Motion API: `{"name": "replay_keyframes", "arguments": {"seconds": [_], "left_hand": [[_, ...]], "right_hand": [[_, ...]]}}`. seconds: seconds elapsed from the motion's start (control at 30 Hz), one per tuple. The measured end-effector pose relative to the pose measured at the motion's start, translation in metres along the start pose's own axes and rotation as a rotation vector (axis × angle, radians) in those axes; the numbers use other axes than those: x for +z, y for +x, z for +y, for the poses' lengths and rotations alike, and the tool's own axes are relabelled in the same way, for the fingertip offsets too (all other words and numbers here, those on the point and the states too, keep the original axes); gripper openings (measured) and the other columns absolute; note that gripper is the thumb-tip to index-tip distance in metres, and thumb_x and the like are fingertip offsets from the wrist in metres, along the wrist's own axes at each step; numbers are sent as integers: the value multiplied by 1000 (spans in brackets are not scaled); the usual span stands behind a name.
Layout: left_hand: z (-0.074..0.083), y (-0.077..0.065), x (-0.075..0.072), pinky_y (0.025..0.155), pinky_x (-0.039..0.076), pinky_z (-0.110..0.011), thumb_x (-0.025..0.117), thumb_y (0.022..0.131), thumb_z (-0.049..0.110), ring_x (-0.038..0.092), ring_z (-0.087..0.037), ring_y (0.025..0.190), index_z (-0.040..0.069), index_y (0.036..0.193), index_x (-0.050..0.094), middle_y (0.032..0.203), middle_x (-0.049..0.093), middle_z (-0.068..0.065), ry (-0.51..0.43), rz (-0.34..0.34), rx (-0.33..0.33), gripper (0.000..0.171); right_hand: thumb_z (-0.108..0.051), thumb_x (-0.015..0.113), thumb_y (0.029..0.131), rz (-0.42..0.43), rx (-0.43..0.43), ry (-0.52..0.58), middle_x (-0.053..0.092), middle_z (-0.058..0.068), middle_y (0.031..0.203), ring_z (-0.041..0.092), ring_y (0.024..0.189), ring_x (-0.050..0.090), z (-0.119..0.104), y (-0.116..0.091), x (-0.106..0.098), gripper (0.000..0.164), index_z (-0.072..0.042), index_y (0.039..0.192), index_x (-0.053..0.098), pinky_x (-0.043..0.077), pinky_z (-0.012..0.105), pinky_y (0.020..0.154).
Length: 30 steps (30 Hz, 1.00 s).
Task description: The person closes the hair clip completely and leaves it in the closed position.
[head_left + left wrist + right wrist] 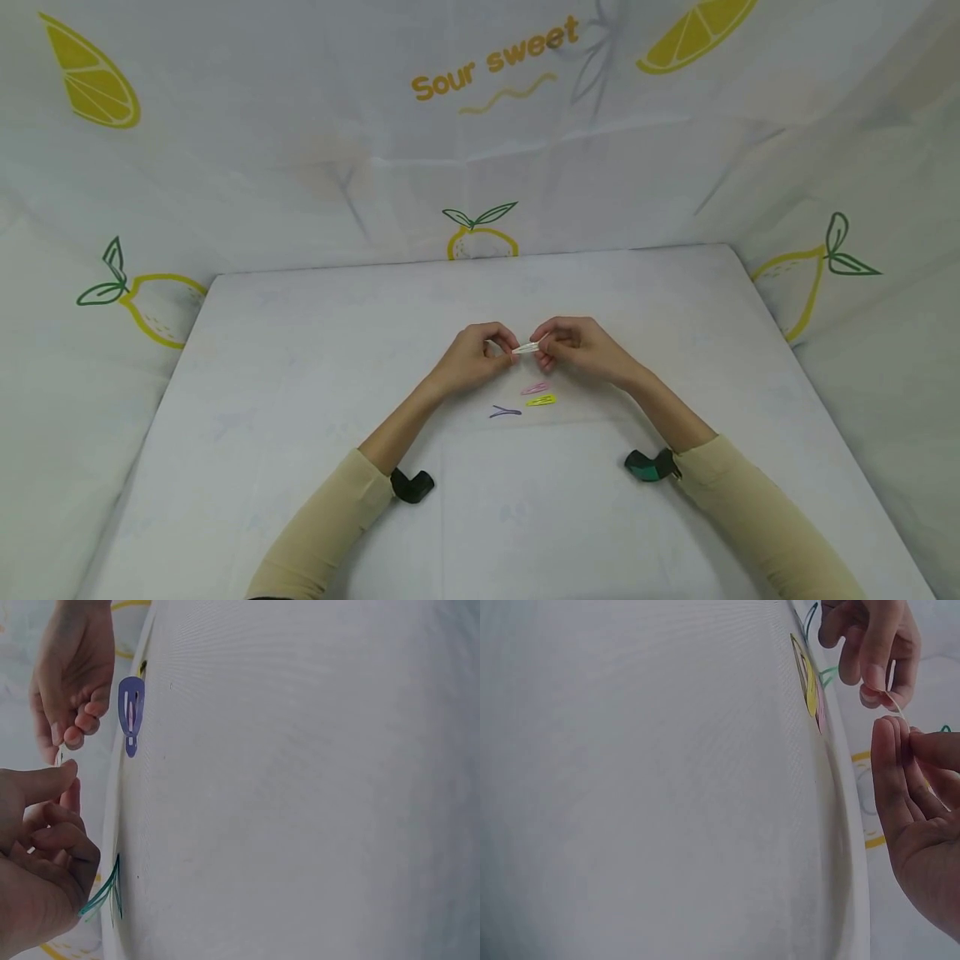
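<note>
A slim white snap hair clip [527, 347] is held between the two hands above the table. My left hand [476, 357] pinches one end between thumb and index finger. My right hand [579, 346] pinches the other end, its fingertips covering part of it. In the right wrist view the clip shows edge-on as a thin pale strip [896, 705]. Below the hands lie a pink hair clip [535, 388], a yellow hair clip [541, 401] and a purple hair clip [506, 411]. The purple one's parts spread apart in a V towards the left.
The clips lie on a white-covered table [300, 417]. White cloth walls with lemon prints [483, 243] stand behind it and at both sides. A dark wrist device [412, 486] sits at the left cuff and another device [649, 466] at the right cuff.
</note>
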<state>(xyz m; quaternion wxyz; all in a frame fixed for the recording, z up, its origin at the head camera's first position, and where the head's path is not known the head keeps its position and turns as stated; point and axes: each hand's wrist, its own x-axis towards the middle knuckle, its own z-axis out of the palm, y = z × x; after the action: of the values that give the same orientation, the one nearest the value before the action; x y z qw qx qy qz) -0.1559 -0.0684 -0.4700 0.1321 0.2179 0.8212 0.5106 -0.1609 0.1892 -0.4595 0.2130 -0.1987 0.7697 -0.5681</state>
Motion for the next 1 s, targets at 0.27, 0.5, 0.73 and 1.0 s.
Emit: {"name": "replay_keyframes", "arguments": {"seconds": [0.27,0.5,0.73,1.0], "left_hand": [[1,-2,1,53,35,-19,77,97,10,41,-4,53,5,109,75,100,76,-13,-6,14,-16,13],[3,-5,0,53,35,-20,76,98,10,41,-4,53,6,108,75,97,75,-12,-6,4,-14,11],[4,-5,0,55,36,-20,77,98,11,43,-4,55,6,106,76,95,73,-11,19,-17,-11,9],[5,-5,-1,56,38,-20,78,97,11,45,-4,55,6,105,76,94,73,-10,10,-26,-18,10]], "right_hand": [[0,64,105,14,29,-21,77,26,104,21,84,78,-1,-1,0,23,7,126,69,64,26,84],[2,64,102,15,49,-36,77,25,106,17,85,77,-4,-3,2,24,8,125,70,61,22,83],[2,65,102,15,40,-43,78,25,106,21,86,78,-4,-5,1,22,7,123,71,62,23,83],[-4,74,101,36,30,-78,78,22,102,20,83,77,-1,-7,0,20,4,119,73,60,22,81]]}}
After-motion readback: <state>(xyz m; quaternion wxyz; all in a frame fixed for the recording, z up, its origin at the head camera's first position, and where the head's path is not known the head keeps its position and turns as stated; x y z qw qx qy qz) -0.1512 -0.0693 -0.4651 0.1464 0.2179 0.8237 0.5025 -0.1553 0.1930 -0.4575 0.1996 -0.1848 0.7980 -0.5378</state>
